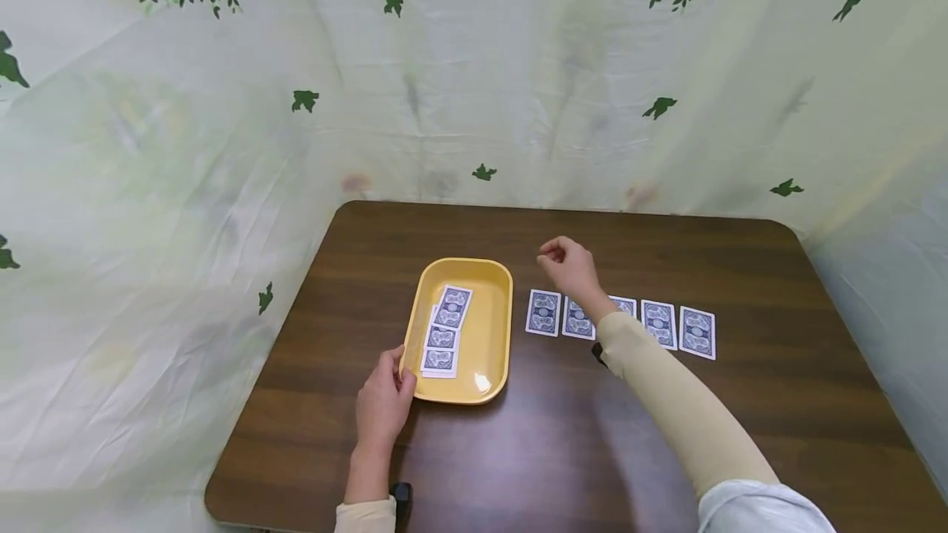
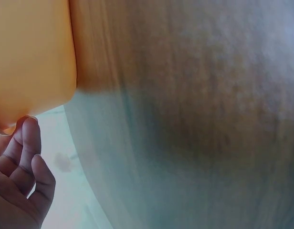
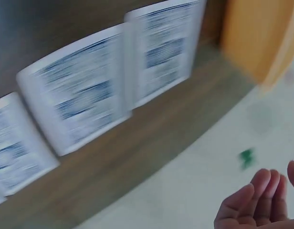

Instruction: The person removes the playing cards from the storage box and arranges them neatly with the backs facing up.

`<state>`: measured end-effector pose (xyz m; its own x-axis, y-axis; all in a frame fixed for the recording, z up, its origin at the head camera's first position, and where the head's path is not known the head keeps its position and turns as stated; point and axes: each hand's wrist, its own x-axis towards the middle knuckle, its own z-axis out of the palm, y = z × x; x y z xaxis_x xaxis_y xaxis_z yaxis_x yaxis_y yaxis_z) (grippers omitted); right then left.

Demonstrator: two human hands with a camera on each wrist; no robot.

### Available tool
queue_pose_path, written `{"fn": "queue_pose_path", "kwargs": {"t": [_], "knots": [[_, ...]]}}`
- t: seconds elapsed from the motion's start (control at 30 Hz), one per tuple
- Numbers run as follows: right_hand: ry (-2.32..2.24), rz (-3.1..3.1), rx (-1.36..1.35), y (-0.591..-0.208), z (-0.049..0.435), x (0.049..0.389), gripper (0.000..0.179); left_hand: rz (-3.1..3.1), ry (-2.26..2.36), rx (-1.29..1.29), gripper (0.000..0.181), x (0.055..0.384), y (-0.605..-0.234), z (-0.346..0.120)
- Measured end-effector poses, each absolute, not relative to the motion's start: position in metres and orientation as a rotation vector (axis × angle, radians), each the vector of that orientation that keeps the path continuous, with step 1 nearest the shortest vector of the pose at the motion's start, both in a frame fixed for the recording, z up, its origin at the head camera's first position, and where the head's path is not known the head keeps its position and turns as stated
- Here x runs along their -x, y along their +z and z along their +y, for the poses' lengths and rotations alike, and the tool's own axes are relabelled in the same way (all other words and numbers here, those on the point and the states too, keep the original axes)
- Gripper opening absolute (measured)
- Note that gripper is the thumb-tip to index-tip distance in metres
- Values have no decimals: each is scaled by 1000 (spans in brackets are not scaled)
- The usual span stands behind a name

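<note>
A yellow tray stands on the table, with several blue-backed playing cards overlapping along its left side. My left hand grips the tray's near left corner, fingers at the rim; the left wrist view shows those fingertips against the tray's edge. Over the table, right of the tray, my right hand is raised with loosely bent fingers and nothing in its grasp. Beneath that forearm runs a row of several face-down cards, partly hidden by the wrist and sleeve.
The brown wooden table has rounded corners. Behind it hangs a pale curtain with a green leaf pattern, which also covers the left and right sides. The rightmost card of the row lies right of the sleeved forearm.
</note>
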<state>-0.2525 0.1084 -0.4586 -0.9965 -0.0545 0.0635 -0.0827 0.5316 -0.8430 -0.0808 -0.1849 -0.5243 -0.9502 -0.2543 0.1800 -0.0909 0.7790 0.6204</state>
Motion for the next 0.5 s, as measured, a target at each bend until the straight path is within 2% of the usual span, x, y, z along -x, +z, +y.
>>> {"fn": "queue_pose_path", "kwargs": {"t": [0.13,0.3,0.5], "knots": [[1461,-2835,-305,-452,60,250,18,-2733,-935,-274,38,81,-524,-186],[1115,-3091,-515,-457,13,249,27,-2708,-920,-267,37,80,-525,-187],[837,-3356,-530,-470,-17,246,24,-2675,-926,-239,35,79,-524,-188]]}}
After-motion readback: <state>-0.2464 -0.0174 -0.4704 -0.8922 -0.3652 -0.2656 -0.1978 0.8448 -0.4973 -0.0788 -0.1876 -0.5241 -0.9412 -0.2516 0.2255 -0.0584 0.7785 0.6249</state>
